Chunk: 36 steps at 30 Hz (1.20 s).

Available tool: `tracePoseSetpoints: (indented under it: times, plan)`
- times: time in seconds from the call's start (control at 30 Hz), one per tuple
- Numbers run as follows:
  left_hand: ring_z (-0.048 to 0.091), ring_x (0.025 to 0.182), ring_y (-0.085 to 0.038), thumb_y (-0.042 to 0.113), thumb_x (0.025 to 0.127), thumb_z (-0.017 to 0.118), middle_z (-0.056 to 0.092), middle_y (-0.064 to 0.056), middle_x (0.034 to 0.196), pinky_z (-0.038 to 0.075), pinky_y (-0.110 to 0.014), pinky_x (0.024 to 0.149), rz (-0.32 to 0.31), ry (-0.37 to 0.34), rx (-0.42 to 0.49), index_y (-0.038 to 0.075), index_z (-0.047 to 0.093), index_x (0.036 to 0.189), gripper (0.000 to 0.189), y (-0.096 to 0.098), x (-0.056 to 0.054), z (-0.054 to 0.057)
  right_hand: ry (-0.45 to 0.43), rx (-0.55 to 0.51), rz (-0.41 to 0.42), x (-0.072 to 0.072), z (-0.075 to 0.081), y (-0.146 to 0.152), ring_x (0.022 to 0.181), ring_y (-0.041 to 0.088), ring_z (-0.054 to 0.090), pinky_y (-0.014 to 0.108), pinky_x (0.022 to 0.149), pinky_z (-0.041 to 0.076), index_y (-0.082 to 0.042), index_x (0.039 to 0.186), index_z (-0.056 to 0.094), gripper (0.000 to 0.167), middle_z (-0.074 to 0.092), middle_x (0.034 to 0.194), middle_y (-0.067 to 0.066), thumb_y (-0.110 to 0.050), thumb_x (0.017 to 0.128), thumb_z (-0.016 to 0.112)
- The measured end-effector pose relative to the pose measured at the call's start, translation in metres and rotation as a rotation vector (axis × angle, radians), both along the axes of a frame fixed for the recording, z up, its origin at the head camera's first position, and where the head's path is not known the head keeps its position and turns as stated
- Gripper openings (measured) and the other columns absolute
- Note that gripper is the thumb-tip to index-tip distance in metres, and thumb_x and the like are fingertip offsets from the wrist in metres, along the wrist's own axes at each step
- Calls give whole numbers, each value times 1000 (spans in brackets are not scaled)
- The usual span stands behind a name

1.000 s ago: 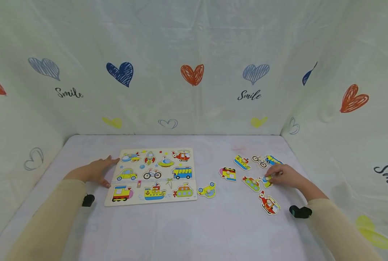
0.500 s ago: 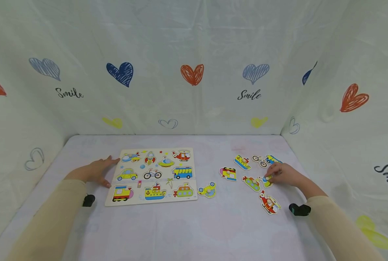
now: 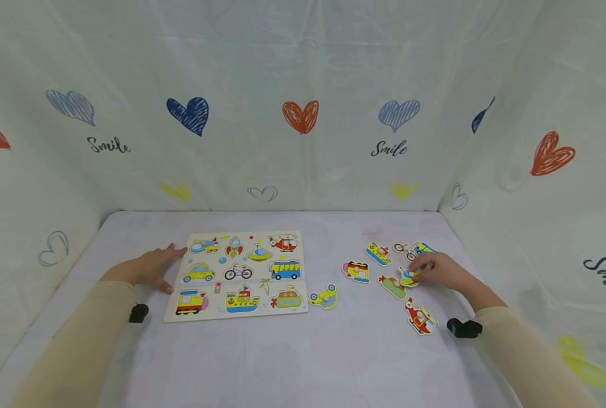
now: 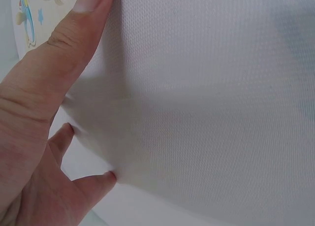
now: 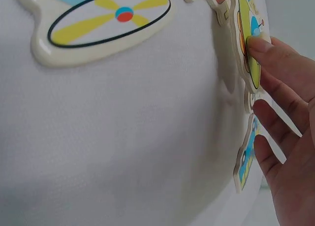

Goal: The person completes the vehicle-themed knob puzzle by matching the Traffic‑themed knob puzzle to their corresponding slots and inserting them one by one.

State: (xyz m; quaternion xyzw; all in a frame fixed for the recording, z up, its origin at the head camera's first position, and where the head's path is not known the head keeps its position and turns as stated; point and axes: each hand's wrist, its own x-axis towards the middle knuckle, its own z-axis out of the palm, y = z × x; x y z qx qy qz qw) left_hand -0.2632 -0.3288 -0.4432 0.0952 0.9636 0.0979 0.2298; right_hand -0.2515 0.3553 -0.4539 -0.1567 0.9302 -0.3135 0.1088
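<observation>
My right hand (image 3: 439, 272) pinches a flying-saucer puzzle piece (image 3: 408, 277) between thumb and fingers. In the right wrist view, this saucer piece (image 5: 248, 48) is tipped up beside the white cloth. My left hand (image 3: 150, 268) lies with fingers spread, thumb and fingertip at the left edge of a wooden puzzle board (image 3: 216, 283). The board carries vehicle pictures in three rows. A wooden knob (image 4: 19, 18) stands on the airplane picture in the left wrist view. Near my right hand lie a submarine piece (image 3: 391, 287), a helicopter piece (image 3: 422, 318), a bicycle piece (image 3: 404, 251) and a bus piece (image 3: 425, 247).
A ship piece (image 3: 378, 254) and a train piece (image 3: 356, 272) lie between the board and my right hand. A car piece (image 3: 324, 297) sits upside down close to the board's right edge. A patterned curtain (image 3: 303, 164) stands behind the white-covered table (image 3: 303, 362).
My right hand has moved slightly left, lifting and turning the saucer piece toward the submarine piece. The left hand and the board stay where they were.
</observation>
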Motion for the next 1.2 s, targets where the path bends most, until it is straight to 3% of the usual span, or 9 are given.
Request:
tracePoseSetpoints:
  times: [0.3,0.67,0.93,1.2]
  plan:
    - [16,132,-62,28,63,91,14,-41,149,23,-73,102,-3,-3,1,-1,28,149,111,-1,0,1,14,-44,-8,-5,7,-27,101,25,54,34,77,47,-12,95,76,13,68,107,5,-14,83,78]
    - [16,132,-62,29,64,91,14,-41,149,24,-74,101,-7,-4,-21,-1,27,150,111,0,1,2,14,-99,50,-7,19,-77,103,25,56,36,81,44,-15,94,76,11,67,103,0,-18,83,79]
    - [17,132,-62,28,65,90,15,-41,149,24,-74,101,-17,14,-6,0,29,150,109,-2,3,3,68,-164,121,-15,17,-118,95,20,59,35,82,49,-15,89,76,10,68,98,-2,-15,81,81]
    - [17,132,-63,30,64,90,15,-40,149,23,-74,101,-33,16,20,1,29,150,109,-6,0,-3,64,-193,188,-21,9,-142,94,18,58,35,78,43,-18,89,75,8,67,98,-6,-18,82,80]
